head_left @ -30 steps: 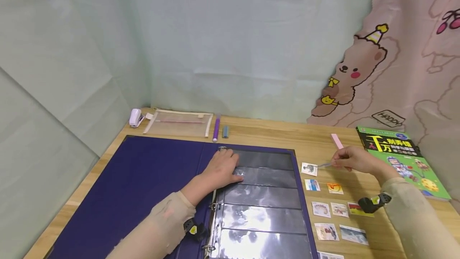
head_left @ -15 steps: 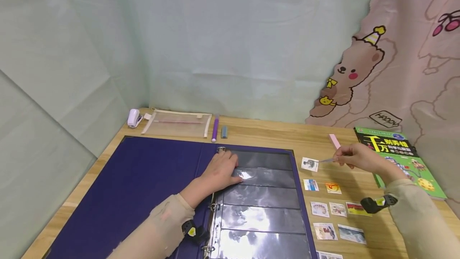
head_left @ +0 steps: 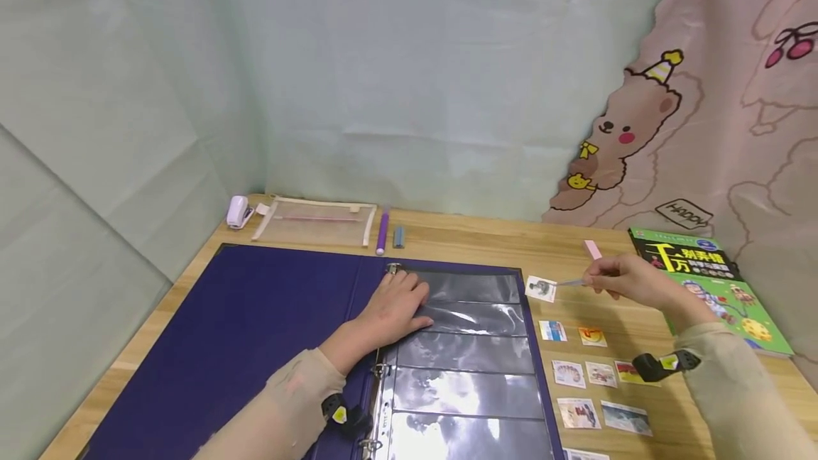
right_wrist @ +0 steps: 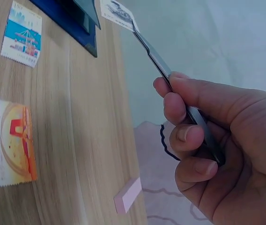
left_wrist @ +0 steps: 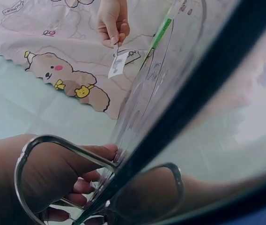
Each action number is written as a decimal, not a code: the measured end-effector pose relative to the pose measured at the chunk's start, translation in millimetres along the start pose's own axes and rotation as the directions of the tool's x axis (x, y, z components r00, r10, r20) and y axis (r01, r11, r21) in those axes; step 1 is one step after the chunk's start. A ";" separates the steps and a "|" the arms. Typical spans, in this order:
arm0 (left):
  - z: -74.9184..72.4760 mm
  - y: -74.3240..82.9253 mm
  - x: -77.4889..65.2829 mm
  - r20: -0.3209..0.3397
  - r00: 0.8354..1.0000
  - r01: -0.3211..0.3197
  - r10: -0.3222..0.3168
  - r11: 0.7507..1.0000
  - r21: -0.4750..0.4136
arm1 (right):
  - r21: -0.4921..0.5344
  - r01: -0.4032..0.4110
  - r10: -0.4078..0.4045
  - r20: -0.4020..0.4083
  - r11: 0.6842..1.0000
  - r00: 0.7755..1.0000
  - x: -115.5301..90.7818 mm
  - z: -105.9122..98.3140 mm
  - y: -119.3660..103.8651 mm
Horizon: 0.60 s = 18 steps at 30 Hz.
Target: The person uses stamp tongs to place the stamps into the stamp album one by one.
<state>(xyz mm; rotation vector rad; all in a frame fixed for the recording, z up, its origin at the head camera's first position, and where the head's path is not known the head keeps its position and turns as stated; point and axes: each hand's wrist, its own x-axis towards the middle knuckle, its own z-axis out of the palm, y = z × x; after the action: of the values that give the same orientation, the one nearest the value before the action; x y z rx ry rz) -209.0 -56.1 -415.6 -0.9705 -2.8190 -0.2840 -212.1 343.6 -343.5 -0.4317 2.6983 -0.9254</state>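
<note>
From where I stand, the right hand (head_left: 621,281) grips slim tweezers (head_left: 571,282), their tips pinching the grey-pictured stamp (head_left: 541,289) by one edge, held up just beside the far right corner of the blue binder (head_left: 275,325). That thin bite looks like the weak point: squeezed too hard, the paper could crease; eased off, it could drop onto the worktop (head_left: 486,231) near the blue stamp (head_left: 552,331), or swivel against the binder's edge. The left hand (head_left: 396,307), grasping nothing I can make out, rests on the pocket page (head_left: 469,350); should it shift, that glossy sheet could lift, and glare might make its edges easy to misjudge.
</note>
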 end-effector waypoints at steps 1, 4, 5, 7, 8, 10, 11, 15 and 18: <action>0.2 -0.2 -0.6 0.000 1.000 -0.011 0.011 1.000 0.005 | -0.002 0.008 -0.008 -0.008 1.000 1.000 0.7 0.6 -0.4; 0.2 -0.3 -2.2 0.006 0.999 -0.033 0.033 0.999 0.008 | 0.002 0.016 -0.016 -0.019 1.000 1.000 2.6 2.5 -2.6; -0.1 -0.2 -2.4 0.011 0.999 -0.035 0.035 0.999 0.009 | 0.005 0.014 -0.014 -0.020 1.000 1.000 3.0 3.0 -3.4; -0.5 -0.1 -2.5 0.022 0.999 -0.038 0.038 0.999 0.013 | 0.013 0.016 -0.016 -0.021 1.000 1.000 3.7 3.9 -5.7; -0.7 0.0 -2.2 0.027 0.999 -0.038 0.038 0.999 0.015 | 0.015 0.016 -0.015 -0.022 1.000 1.000 4.0 4.3 -6.9; -1.2 0.5 -1.0 0.035 0.999 -0.036 0.036 0.999 0.017 | 0.013 0.019 -0.019 -0.029 1.000 0.999 4.7 4.8 -9.2; -1.5 0.8 -0.2 0.040 0.999 -0.034 0.034 0.999 0.015 | 0.013 0.020 -0.020 -0.032 1.000 0.999 5.3 5.0 -10.2; -1.4 1.2 1.1 0.047 0.999 -0.020 0.021 1.000 -0.006 | 0.011 0.019 -0.019 -0.031 1.000 0.999 9.9 6.0 -15.9; 0.1 0.5 1.1 0.043 0.999 -0.015 0.017 0.999 -0.034 | 0.018 0.017 -0.016 -0.025 1.000 1.000 14.4 7.2 -20.8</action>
<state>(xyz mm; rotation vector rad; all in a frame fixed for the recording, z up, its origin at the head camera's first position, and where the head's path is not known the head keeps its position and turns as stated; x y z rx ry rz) -209.5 -55.0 -415.4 -1.0177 -2.8528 -0.3130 -219.0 318.8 -338.0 -0.4425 2.7103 -0.9649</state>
